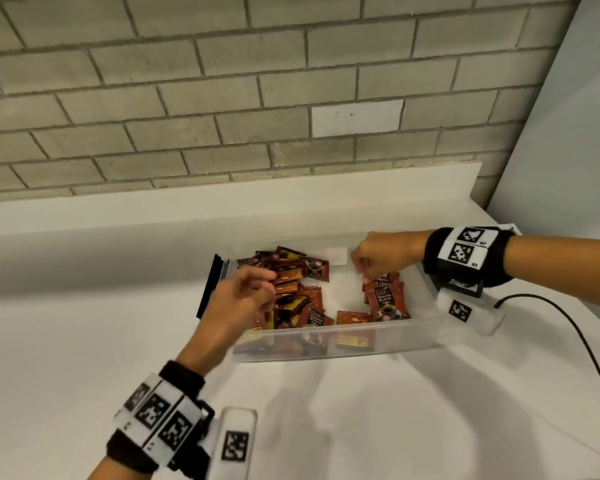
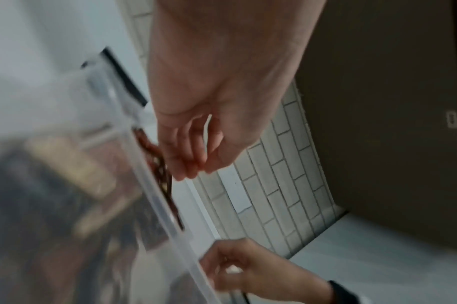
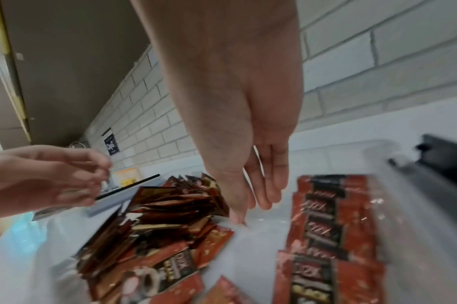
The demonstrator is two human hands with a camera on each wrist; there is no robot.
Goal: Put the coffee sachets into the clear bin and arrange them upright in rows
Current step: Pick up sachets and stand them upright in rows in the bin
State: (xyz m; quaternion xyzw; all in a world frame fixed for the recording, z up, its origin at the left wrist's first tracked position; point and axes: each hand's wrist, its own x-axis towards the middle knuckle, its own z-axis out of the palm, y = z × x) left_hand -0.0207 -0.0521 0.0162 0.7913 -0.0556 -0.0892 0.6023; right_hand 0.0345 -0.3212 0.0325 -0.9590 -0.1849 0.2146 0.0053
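Two hands work over one clear bin (image 1: 388, 336) on a white table (image 1: 84, 323). The bin holds two groups of red-and-black coffee sachets: a loose, overlapping heap (image 1: 293, 289) at its left end, too jumbled to count, and a short row (image 1: 387, 299) standing on edge against its right end, where about five or six fronts show in the right wrist view. One more sachet (image 1: 354, 317) lies flat near the front wall between the two groups, and bare bin floor shows between them.

The left hand (image 1: 238, 299) hangs over the heap with its fingers (image 2: 186, 152) loosely curled and drawn towards the thumb; whether they pinch a sachet cannot be told, as the left wrist view is blurred. The right hand (image 1: 383, 252) is over the far right part of the bin, above the standing row. In the right wrist view its fingers (image 3: 271, 176) are straight and point down towards the bin floor, holding nothing.

Each wrist carries one black band with white printed markers. One black cable (image 1: 568, 327) trails across the table on the right. Behind the table rises a wall of pale grey brick-shaped tiles (image 1: 222, 98) above a white upstand.
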